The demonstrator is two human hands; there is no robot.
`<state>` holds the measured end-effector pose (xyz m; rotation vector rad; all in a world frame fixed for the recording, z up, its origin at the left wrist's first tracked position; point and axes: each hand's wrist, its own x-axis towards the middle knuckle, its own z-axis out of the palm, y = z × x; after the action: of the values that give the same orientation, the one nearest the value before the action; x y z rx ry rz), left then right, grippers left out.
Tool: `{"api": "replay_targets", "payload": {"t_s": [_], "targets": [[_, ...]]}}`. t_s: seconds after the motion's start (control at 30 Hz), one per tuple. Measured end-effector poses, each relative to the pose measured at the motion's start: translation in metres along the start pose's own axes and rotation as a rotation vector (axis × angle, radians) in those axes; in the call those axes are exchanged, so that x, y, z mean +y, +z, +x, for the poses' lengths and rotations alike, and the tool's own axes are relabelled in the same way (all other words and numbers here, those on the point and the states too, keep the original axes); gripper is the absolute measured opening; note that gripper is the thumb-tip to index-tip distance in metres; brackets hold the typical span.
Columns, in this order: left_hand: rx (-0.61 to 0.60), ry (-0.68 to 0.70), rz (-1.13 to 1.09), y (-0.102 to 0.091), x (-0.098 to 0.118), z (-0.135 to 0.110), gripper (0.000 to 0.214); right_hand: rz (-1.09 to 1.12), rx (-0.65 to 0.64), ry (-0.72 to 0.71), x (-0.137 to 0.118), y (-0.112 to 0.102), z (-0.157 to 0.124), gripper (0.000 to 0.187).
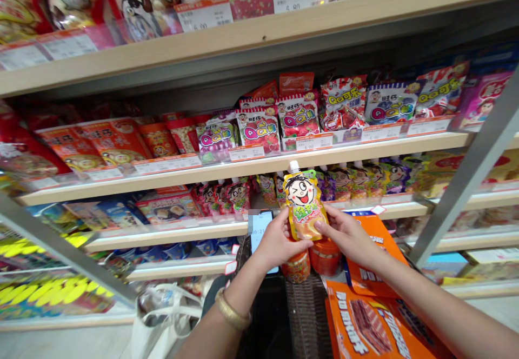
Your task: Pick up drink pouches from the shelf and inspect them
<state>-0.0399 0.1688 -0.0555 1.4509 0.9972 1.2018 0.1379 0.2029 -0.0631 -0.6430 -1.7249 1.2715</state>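
Observation:
A yellow spouted jelly pouch (302, 199) with a winking cartoon face and a white cap is held upright between both hands. My left hand (279, 240) grips its lower left side, and my right hand (344, 234) pinches the lower right, thumb on the front. Just below the pouch are two red-orange tubs (298, 267), partly hidden by my hands. A lit phone (261, 232) stands behind my left hand. Orange snack packages (365, 321) lie under my right forearm.
Shelves rise in front, with candy bags (259, 126) on the middle shelf (344, 147) and more spouted pouches (360, 178) below. Slanted metal posts (462, 170) flank the shelving. A white tote bag (162, 316) is at lower left. Dark wicker (308, 316) lies below the tubs.

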Motion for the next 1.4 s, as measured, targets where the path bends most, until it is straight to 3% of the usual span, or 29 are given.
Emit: {"api": "replay_targets", "payload": {"t_s": [0.73,0.83,1.07,1.2,1.3,1.4], "targets": [[0.014,0.041,0.006,0.002,0.001,-0.003,0.059,0.006,0.016,0.001,0.002,0.001,-0.001,0.035],[0.072,0.020,0.009,0.005,-0.001,-0.004,0.063,-0.048,0.051,-0.016,0.003,0.002,-0.001,0.032],[0.342,0.095,0.126,0.019,-0.003,-0.004,0.078,-0.071,0.201,-0.041,0.006,0.004,0.001,0.030],[0.434,0.217,0.281,0.030,0.003,-0.001,0.055,-0.118,0.322,-0.075,0.009,0.005,0.002,0.031],[0.405,0.269,0.404,0.037,0.006,0.004,0.036,-0.152,0.390,-0.106,0.011,0.007,0.003,0.032],[0.365,0.266,0.377,0.041,0.009,0.009,0.031,-0.157,0.429,-0.125,0.012,0.009,0.002,0.032]]}}
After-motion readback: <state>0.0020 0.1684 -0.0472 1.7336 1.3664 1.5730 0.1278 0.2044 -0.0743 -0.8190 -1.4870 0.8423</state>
